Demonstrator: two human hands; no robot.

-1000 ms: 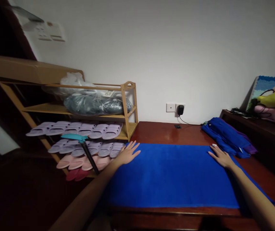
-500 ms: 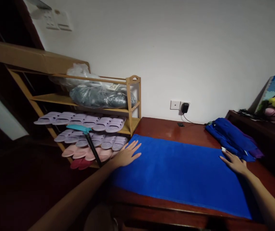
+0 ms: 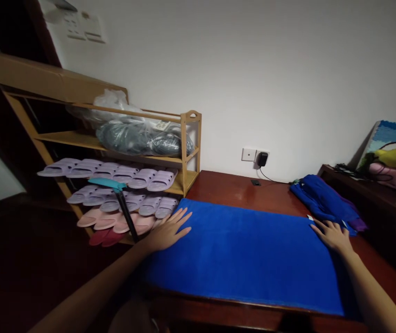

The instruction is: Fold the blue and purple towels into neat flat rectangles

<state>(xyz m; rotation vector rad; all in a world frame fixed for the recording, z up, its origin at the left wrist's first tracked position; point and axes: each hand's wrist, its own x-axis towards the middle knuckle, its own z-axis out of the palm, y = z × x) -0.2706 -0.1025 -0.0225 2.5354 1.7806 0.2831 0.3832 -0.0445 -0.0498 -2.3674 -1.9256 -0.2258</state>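
Observation:
A blue cloth (image 3: 243, 254) lies spread flat on the reddish-brown wooden table (image 3: 232, 189), reaching its front edge. At the cloth's left edge rests my left hand (image 3: 168, 231), palm down with fingers stretched out. My right hand (image 3: 333, 237) lies on the upper right part of the cloth, fingers spread, beside a small white tag (image 3: 310, 218) at the corner. Just beyond the right hand sits a heap of folded blue and purple cloths (image 3: 326, 199). Neither hand grips anything.
Left of the table stands a wooden shoe rack (image 3: 184, 152) with several lilac and pink slippers (image 3: 144, 178). A turquoise-topped black pole (image 3: 126, 215) rises before it. A black plug (image 3: 262, 159) sits in the wall, its cable trailing to the table. A dark raised ledge (image 3: 368, 185) borders the right.
The view has shifted slightly to the right, so most things appear a little further left. Both hands stay flat on the cloth, which looks the same.

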